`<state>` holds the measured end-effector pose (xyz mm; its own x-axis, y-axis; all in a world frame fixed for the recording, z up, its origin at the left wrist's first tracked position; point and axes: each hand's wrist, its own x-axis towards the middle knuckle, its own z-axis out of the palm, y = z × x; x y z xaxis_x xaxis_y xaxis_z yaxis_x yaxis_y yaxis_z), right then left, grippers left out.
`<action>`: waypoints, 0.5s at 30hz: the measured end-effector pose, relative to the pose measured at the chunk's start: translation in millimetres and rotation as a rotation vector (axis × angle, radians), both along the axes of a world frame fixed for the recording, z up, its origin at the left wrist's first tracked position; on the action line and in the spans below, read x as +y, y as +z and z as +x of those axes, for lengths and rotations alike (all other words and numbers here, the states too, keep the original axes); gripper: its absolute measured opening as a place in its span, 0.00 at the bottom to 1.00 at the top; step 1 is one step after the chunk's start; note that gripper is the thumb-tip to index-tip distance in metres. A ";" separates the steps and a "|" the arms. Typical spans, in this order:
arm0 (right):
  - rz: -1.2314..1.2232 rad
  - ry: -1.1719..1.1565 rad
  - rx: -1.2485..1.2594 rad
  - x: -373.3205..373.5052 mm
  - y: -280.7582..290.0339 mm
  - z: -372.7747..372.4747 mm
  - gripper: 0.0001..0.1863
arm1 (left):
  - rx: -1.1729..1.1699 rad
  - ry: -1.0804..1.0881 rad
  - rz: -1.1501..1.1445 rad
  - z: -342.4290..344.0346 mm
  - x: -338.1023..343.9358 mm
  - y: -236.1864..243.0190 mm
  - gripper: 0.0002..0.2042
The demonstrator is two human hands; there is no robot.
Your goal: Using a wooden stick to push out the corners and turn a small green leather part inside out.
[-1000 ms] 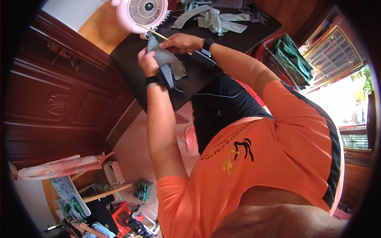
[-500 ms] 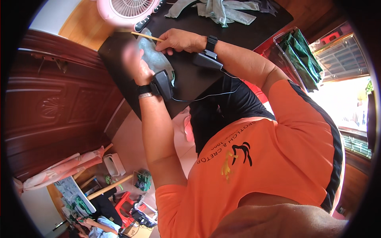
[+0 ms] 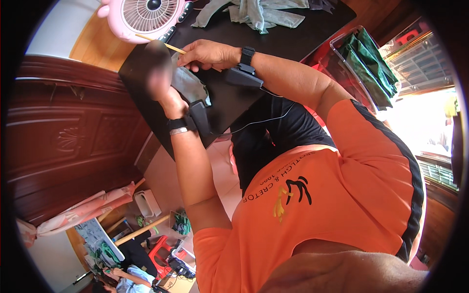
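Observation:
My right hand point(image 3: 209, 54) pinches a thin wooden stick point(image 3: 174, 49) angled up-left above the black tabletop point(image 3: 312, 34). A pale grey-green cloth piece point(image 3: 191, 87) lies beneath my hands, near the right hand's fingertips. My left hand point(image 3: 162, 83) is at the cloth's left side; its fingers are blurred, so I cannot tell their grip. Each wrist carries a strap and a black box, wired together. A pink fan point(image 3: 141, 19) stands at the table's upper left, behind the stick's tip.
Loose pale cloth strips point(image 3: 264, 17) lie along the back. A bin of green cloth point(image 3: 366, 66) stands right of the table, carved wooden panelling point(image 3: 73, 132) at left. At lower left another person point(image 3: 132, 281) handles green material near a red stool point(image 3: 159, 251).
Both hands have shifted leftward in the view, with the stick and cloth. My left hand has become blurred and sits lower. The fan and table also appear further left.

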<state>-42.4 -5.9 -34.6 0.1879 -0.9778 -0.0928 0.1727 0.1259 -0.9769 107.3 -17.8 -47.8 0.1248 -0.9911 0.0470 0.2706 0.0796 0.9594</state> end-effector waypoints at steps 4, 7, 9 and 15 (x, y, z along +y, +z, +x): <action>-0.021 0.087 -0.009 1.7 0.7 -0.6 0.10 | 0.360 -0.567 0.184 16.9 -6.5 6.0 0.16; 0.038 0.100 0.036 4.9 2.7 1.6 0.10 | 0.115 -0.198 -0.064 10.6 -6.1 9.5 0.18; 0.089 0.107 0.053 7.9 4.5 5.0 0.10 | 0.065 -0.125 -0.096 10.9 0.4 13.5 0.20; -0.013 0.095 0.050 9.6 1.7 10.5 0.10 | 0.056 -0.185 -0.183 8.9 1.0 7.9 0.21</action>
